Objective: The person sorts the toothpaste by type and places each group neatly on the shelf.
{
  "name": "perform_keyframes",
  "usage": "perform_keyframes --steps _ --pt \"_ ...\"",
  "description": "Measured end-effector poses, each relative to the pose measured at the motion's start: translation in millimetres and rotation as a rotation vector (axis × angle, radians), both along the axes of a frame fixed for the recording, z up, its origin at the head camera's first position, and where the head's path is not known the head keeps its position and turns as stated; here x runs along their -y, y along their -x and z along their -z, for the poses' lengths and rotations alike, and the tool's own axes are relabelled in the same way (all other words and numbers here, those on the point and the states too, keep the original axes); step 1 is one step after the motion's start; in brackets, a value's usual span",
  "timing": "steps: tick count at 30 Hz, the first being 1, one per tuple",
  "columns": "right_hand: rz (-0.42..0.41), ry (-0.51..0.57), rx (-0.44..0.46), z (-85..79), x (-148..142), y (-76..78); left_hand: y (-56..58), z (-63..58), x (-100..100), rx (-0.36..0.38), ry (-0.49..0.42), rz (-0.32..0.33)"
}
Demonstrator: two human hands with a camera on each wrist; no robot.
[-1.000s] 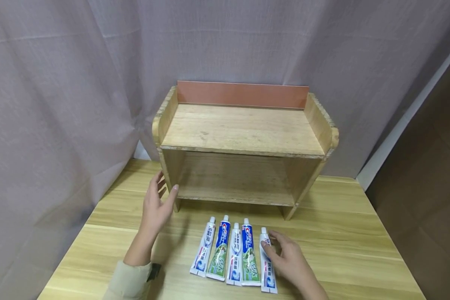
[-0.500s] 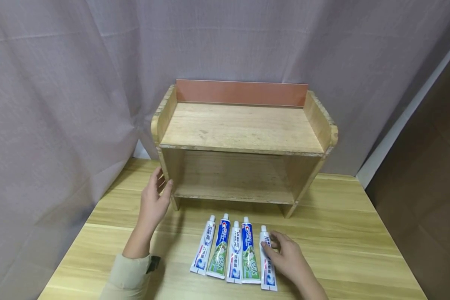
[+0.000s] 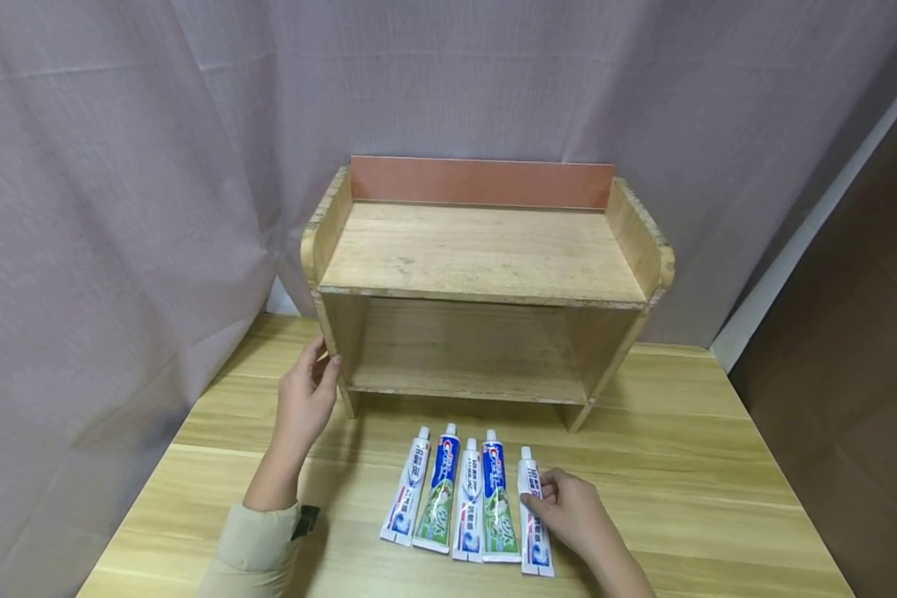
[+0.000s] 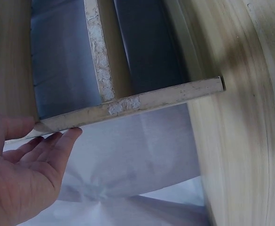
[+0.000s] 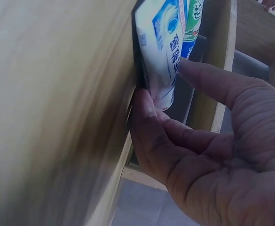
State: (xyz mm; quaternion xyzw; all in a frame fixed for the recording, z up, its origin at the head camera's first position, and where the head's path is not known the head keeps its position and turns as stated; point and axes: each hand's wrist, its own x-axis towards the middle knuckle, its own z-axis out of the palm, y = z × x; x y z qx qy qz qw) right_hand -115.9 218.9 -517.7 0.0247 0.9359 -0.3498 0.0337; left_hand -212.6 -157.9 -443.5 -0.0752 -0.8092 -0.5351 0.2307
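Several toothpaste tubes lie in a row on the table, caps pointing at a small wooden shelf (image 3: 486,253). My left hand (image 3: 306,399) holds the shelf's left side panel (image 4: 128,104), with the thumb on one face and the fingers on the other. At the right end of the row, my right hand (image 3: 575,507) pinches a white toothpaste tube (image 3: 536,531). Its thumb touches the printed face and its fingers reach the edge by the tabletop, as the right wrist view shows. To its left lie a blue and green tube (image 3: 499,498) and a white tube (image 3: 468,502).
Farther left in the row are another blue and green tube (image 3: 439,490) and a white one (image 3: 406,490). A reddish-brown strip (image 3: 482,181) backs the shelf's top board. Grey curtain (image 3: 448,75) hangs behind the wooden table (image 3: 703,465), and a brown surface (image 3: 852,332) borders the right.
My left hand has moved slightly left and its thumb has closed onto the shelf's side panel. My right fingers have drawn in against the edge of the rightmost toothpaste tube.
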Motion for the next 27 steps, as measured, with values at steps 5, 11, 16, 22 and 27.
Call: perform_keyframes --steps 5,11,16,22,27 --pt "-0.009 -0.029 -0.024 0.8 -0.4 1.1 1.8 0.3 -0.4 0.012 -0.025 0.011" --pt "-0.001 -0.054 -0.010 3.2 1.4 2.3 3.7 0.7 -0.9 0.039 -0.021 -0.029" --pt "-0.003 -0.059 0.007 5.1 3.1 1.1 6.2 0.7 -1.9 0.042 0.007 -0.058" --pt "-0.010 -0.070 0.006 4.3 4.5 0.3 8.3 -3.8 -1.1 0.024 0.050 -0.079" --pt "-0.019 -0.077 0.004 3.3 4.9 1.9 10.3 -9.9 -0.6 -0.028 0.058 -0.111"
